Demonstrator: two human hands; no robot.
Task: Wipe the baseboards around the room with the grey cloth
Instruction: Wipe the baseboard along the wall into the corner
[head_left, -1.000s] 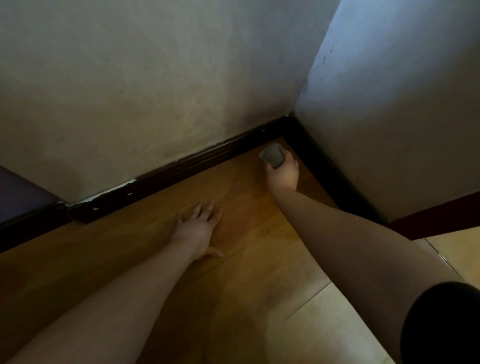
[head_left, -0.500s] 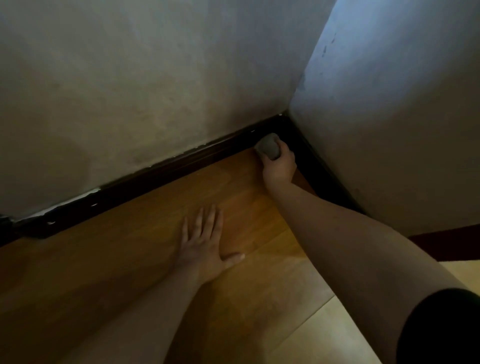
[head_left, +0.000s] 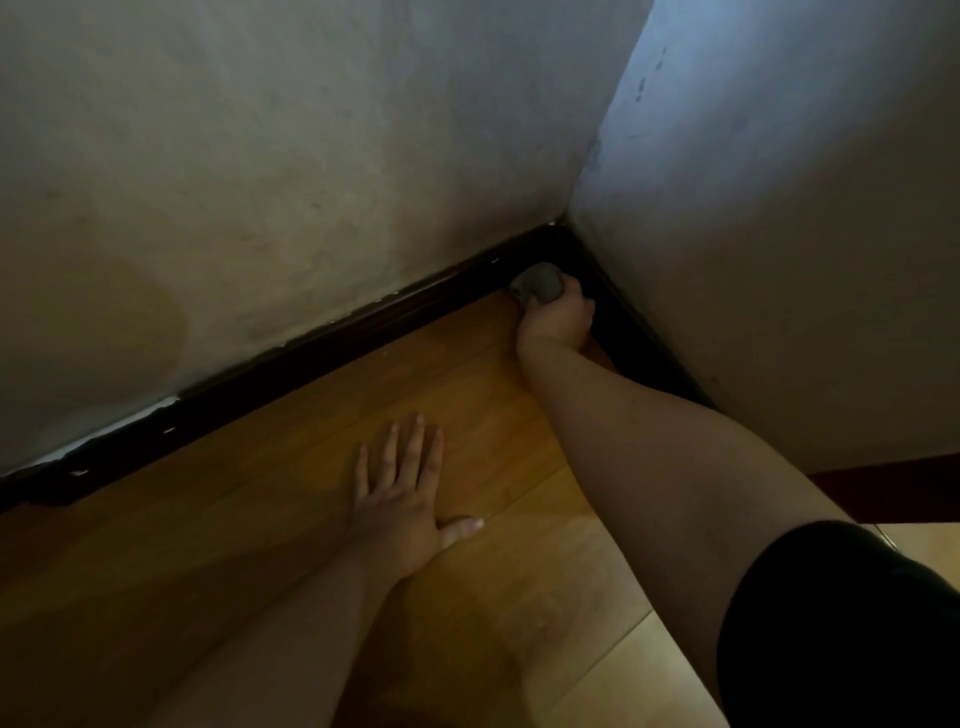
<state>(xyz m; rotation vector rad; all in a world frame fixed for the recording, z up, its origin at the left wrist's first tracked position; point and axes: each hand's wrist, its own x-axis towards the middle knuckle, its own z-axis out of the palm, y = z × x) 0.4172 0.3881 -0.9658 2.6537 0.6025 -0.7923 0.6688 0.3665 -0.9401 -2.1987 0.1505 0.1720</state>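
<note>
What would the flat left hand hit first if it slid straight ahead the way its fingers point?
Probably the dark baseboard below the wall; only bare wooden floor lies ahead of the left hand.

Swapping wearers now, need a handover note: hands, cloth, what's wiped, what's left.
Right hand: grips the balled grey cloth, pressed low into the room corner against the dark baseboard.
Left hand: flat on the wooden floor, fingers straight, bracing; holds nothing.
Done: cannot tell from this view how much of the left-wall baseboard has been wiped; pale flecks show along its top edge.
Left: finish the corner, then probably carry on along the right-wall baseboard, partly hidden behind the right arm, and the rest of the room, which is out of view.
</note>
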